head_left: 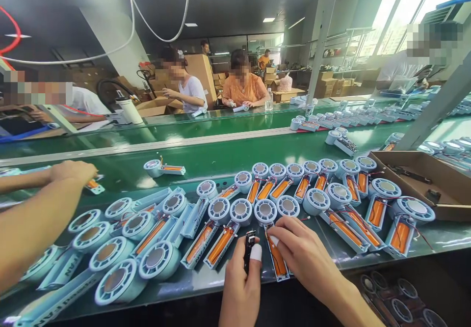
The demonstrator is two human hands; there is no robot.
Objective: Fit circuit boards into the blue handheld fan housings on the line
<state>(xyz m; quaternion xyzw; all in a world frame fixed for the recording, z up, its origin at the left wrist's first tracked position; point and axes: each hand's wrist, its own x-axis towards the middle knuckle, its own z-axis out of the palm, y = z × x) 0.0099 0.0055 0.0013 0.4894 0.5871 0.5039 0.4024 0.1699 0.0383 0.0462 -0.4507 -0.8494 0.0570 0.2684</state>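
Note:
My left hand [243, 278] grips a small black circuit board [249, 248] upright between thumb and fingers; a white cover sits on the thumb tip. Close beside it, my right hand [307, 253] is closed in a pinch over the upper handle of a light-blue handheld fan [265, 212]. Thin wires run by those fingertips, but what they pinch is hidden. The fan's handle is uncovered, showing an orange battery [278, 263] inside. Similar fans with round heads and orange batteries lie to both sides, including one fan [241, 212] just left of it.
A cardboard box [423, 179] with black parts stands at right. One fan [164, 168] lies apart on the green conveyor belt [206, 155]. From the left reaches another person's arm [40, 209], its hand at a fan. Several people sit across the line. Round parts lie below the bench edge.

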